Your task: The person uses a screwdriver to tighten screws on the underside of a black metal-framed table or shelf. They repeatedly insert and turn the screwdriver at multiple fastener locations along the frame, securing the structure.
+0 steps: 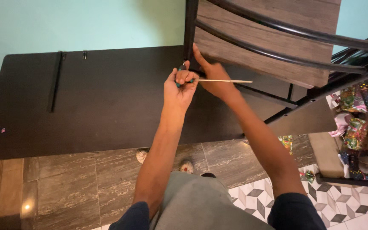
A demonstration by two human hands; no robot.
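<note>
Both hands meet at the far edge of the dark desk (107,102), right where a black upright post (190,30) of the metal frame comes down onto it. The left hand (179,88) is curled shut around the green-tipped handle of a screwdriver (222,81), whose thin pale shaft pokes out to the right, level with the desk edge. The right hand (213,76) has its fingers spread partly open, pressing against the lower edge of a grey wooden panel (269,47) held in the frame; it grips nothing that I can make out. To the left the desk top stretches wide, with only a black bar (55,81) lying near its back edge along the pale green wall (64,25). On the right it is cramped: curved rails, a slanted brace and a heap of colourful wrappers (358,110) crowd close.
</note>
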